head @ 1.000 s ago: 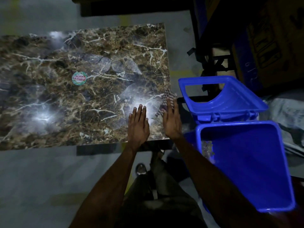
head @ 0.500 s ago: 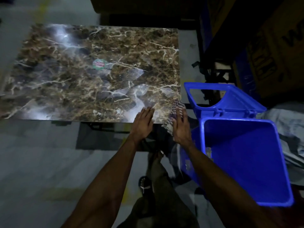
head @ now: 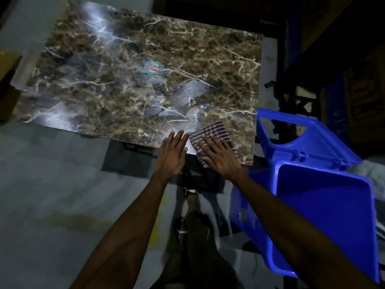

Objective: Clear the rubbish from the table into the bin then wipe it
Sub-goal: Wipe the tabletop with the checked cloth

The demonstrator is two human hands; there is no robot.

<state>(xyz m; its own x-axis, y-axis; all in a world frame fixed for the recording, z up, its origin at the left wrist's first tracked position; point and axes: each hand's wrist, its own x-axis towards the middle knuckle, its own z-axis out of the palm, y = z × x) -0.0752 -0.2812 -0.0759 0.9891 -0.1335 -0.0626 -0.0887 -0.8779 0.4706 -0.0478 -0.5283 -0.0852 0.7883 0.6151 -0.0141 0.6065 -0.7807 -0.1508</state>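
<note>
While the right hand (head: 218,158) lies flat on a striped cloth (head: 210,135), its fingers (head: 209,146) are straight and spread, and they press the cloth onto the bench (head: 129,97) without curling round it. The cloth, with dark and light stripes, sits at the near right corner of the bench top, and one part of it hangs a little over the near edge below the hand. The left hand (head: 171,154) is just beside the right one, on the near edge of the bench; its fingers (head: 176,138) are also straight and close together, they hold nothing, and their tips rest on the marbled surface while the palm is past the edge.

The bench top has a brown marble pattern with white veins and bright reflections of light. A small round sticker (head: 153,67), green with red, lies near the middle of it. The rest of the top shows only the pattern.

A blue plastic bin (head: 325,222) stands on the floor to the right of the bench, close to its corner. Its hinged lid (head: 312,138) is open and leans back. The person's legs and shoes are visible under the arms.
</note>
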